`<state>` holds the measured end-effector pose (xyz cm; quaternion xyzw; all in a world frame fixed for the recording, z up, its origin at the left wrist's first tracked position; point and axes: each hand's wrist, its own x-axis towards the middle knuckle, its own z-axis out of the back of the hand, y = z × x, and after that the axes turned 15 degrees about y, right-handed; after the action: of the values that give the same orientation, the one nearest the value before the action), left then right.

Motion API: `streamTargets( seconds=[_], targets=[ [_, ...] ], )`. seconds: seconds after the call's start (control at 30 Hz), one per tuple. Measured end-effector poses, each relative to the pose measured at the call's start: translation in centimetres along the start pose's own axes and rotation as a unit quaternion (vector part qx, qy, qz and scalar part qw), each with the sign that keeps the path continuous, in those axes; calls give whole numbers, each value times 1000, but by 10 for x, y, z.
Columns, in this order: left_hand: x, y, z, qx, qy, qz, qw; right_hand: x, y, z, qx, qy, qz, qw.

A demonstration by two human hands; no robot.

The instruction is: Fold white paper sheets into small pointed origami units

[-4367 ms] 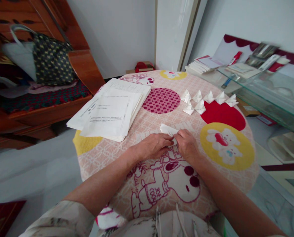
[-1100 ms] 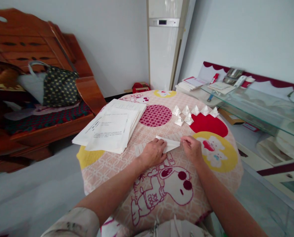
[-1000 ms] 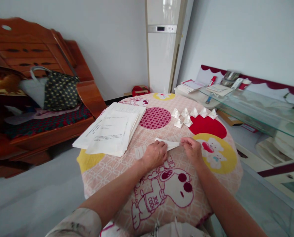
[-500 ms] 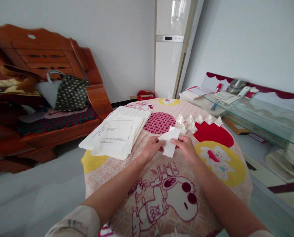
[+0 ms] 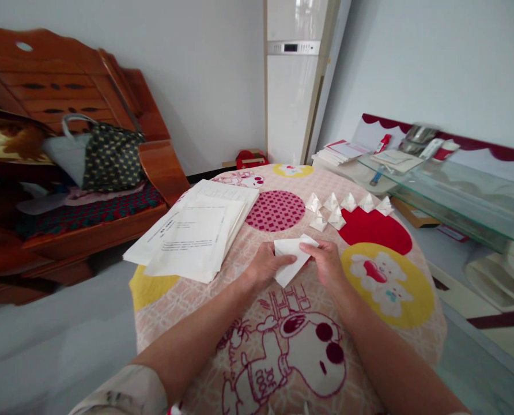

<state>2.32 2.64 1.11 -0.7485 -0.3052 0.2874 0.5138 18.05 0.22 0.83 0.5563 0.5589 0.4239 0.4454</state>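
Head view: left hand [image 5: 265, 265] and right hand [image 5: 328, 263] together pinch a folded white paper [image 5: 288, 248]

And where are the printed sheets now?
In the head view, the printed sheets lie at left on the table, beside the checkered circle, left of the left hand.

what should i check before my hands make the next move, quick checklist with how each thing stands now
1. Left hand has a grip on the folded paper: ok, thumb on top.
2. Right hand has a grip too: ok, thumb on its upper right part.
3. Small folded pieces out of the way: ok, seven sit beyond the hands.
4. Paper stack apart from the folded paper: ok, off to the left.
5. Creases sharp: cannot tell, too small and partly covered.
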Motion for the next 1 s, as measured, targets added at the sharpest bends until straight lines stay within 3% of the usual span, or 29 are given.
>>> streamTargets(
  seconds=[0.17,0.3,0.43,0.6,0.73,0.87,1.0],
  targets=[
    [-1,0,5,15,16,32,999,5,4,15,-54,0,19,998],
    [-2,-1,11,61,37,73,995,4,12,21,-114,70,-20,991],
    [-3,-4,24,112,36,102,988,3,15,26,-179,82,-72,978],
    [-7,-11,45,197,42,131,971,2,13,38,-241,100,-128,957],
    [-10,-16,54,258,43,191,946,2,14,43,-328,138,-139,924],
    [-15,-21,57,394,45,190,898,1,13,37,-479,152,-84,860],
    [-23,-26,55,608,-49,92,787,0,11,31,-584,130,-41,800]
  ],
)
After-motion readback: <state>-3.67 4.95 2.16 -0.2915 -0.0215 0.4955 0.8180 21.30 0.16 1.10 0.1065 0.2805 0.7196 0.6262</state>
